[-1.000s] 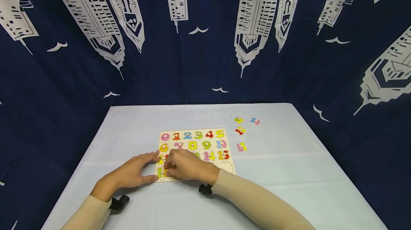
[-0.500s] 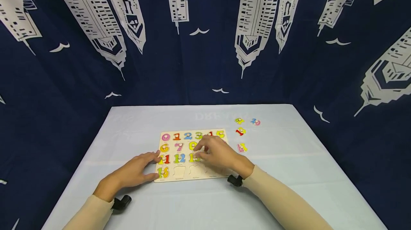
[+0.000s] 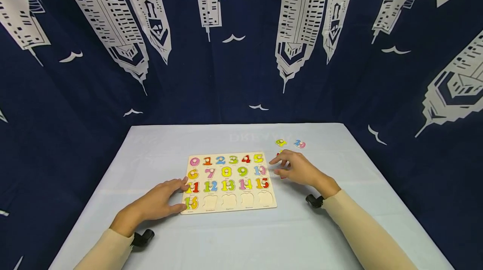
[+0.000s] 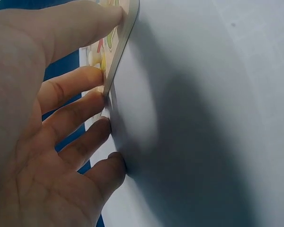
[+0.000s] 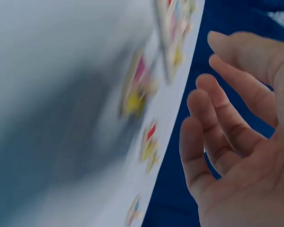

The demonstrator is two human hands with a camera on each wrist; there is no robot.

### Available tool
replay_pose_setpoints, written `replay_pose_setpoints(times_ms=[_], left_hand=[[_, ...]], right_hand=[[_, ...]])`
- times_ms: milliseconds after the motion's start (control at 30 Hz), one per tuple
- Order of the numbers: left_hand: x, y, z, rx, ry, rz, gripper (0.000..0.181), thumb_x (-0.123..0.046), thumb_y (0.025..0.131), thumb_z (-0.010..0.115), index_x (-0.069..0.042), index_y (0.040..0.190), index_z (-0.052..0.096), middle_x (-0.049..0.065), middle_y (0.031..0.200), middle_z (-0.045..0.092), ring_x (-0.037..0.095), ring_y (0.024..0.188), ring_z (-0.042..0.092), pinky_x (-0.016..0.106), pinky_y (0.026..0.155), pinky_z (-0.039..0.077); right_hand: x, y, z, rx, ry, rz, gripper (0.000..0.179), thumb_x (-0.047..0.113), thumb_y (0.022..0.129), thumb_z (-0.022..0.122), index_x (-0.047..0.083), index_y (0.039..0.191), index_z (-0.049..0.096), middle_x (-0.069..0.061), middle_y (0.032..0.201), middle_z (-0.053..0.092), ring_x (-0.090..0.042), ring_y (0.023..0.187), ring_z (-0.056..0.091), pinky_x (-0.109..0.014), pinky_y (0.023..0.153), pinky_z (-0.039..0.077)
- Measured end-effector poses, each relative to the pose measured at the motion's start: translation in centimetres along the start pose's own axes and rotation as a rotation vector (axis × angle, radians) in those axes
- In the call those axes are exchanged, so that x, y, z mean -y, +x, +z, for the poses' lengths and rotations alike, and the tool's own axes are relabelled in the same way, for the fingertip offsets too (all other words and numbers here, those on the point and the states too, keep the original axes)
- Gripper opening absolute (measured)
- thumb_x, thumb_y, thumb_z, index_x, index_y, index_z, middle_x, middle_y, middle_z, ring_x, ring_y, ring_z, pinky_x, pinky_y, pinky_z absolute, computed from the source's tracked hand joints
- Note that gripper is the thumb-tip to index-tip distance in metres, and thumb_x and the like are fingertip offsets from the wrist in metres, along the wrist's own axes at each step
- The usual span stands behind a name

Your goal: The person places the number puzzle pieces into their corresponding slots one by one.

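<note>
A wooden number puzzle board [image 3: 243,207] lies on the white table, its upper rows filled with coloured number pieces. My left hand [image 3: 156,200] rests at the board's left edge, thumb and fingertips touching it, fingers spread. In the bottom row, the 16 piece [image 3: 191,203] sits at the left beside several bare recesses. Right of the board, my right hand [image 3: 302,170] hovers with relaxed fingers and nothing in them. Below it, in the right wrist view, lies a blurred pink-and-yellow number piece [image 5: 136,90], hidden by the hand in the head view.
Farther back lie a yellow-green number piece [image 3: 281,142] and a blue-and-pink one [image 3: 299,144]. A red-and-yellow piece [image 5: 149,142] is mostly covered by the right hand in the head view. A navy curtain [image 3: 241,73] hangs behind the table [image 3: 241,240].
My right hand has moved from the board's lower left across to the loose pieces on the right. The 16 piece is now uncovered in its recess. The left hand has hardly moved.
</note>
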State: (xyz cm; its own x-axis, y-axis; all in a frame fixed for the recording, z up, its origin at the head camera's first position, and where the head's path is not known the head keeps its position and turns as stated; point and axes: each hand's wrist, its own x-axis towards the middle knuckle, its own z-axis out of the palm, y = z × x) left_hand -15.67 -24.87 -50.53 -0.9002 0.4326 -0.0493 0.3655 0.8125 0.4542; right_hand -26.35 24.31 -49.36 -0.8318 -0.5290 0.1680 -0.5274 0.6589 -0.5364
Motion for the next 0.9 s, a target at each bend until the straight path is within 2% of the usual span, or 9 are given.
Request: replay_pose_setpoints(times_ms=[200,367,467,667,767,900], left_hand=[[-0.1,0.0,0.0,0.004,-0.005,-0.001,0.057,-0.035,0.100,0.092,-0.011,0.149,0.074,0.016,0.179,0.056,0.048,0.166,0.054,0.071,0.137,0.044],[0.0,0.0,0.1,0.000,0.008,0.003,0.060,-0.037,0.101,0.092,-0.011,0.152,0.073,0.016,0.179,0.057,0.049,0.165,0.054,0.071,0.137,0.044],[0.1,0.0,0.2,-0.003,0.016,0.011,0.061,-0.038,0.101,0.091,-0.011,0.152,0.073,0.017,0.179,0.057,0.049,0.164,0.055,0.071,0.136,0.044],[0.0,0.0,0.1,-0.005,0.016,0.012,0.059,-0.037,0.101,0.091,-0.011,0.151,0.074,0.017,0.178,0.058,0.049,0.164,0.055,0.071,0.136,0.044],[0.0,0.0,0.0,-0.005,0.016,0.012,0.059,-0.037,0.101,0.091,-0.010,0.151,0.074,0.017,0.178,0.058,0.049,0.164,0.056,0.071,0.136,0.044],[0.0,0.0,0.0,0.000,0.014,0.000,0.060,-0.037,0.101,0.092,-0.011,0.151,0.073,0.016,0.179,0.057,0.049,0.165,0.055,0.072,0.136,0.044]], right_hand=[[-2.8,-1.1,-1.0,0.066,0.023,0.032,0.033,0.007,0.100,0.091,0.011,0.132,0.087,-0.007,0.128,0.081,-0.016,0.100,0.066,-0.028,0.088,0.060],[-3.5,-1.4,-1.2,0.095,0.036,0.064,0.027,0.005,0.102,0.088,0.016,0.127,0.089,-0.003,0.124,0.082,-0.012,0.097,0.062,-0.024,0.087,0.056],[-3.8,-1.4,-1.1,0.090,0.033,0.066,0.023,0.006,0.102,0.089,0.017,0.123,0.090,-0.002,0.120,0.082,-0.012,0.096,0.061,-0.022,0.085,0.054],[-4.1,-1.2,-0.9,0.079,-0.018,0.044,0.018,0.008,0.102,0.090,0.021,0.113,0.090,0.004,0.113,0.080,-0.011,0.095,0.062,-0.024,0.086,0.057],[-4.0,-1.1,-0.9,0.071,-0.028,0.043,0.013,0.010,0.101,0.091,0.020,0.107,0.087,0.004,0.109,0.078,-0.011,0.094,0.063,-0.022,0.084,0.057],[-3.8,-1.0,-0.8,0.034,-0.008,0.049,0.014,0.011,0.100,0.093,0.018,0.103,0.080,0.004,0.109,0.078,-0.010,0.094,0.066,-0.022,0.084,0.061]])
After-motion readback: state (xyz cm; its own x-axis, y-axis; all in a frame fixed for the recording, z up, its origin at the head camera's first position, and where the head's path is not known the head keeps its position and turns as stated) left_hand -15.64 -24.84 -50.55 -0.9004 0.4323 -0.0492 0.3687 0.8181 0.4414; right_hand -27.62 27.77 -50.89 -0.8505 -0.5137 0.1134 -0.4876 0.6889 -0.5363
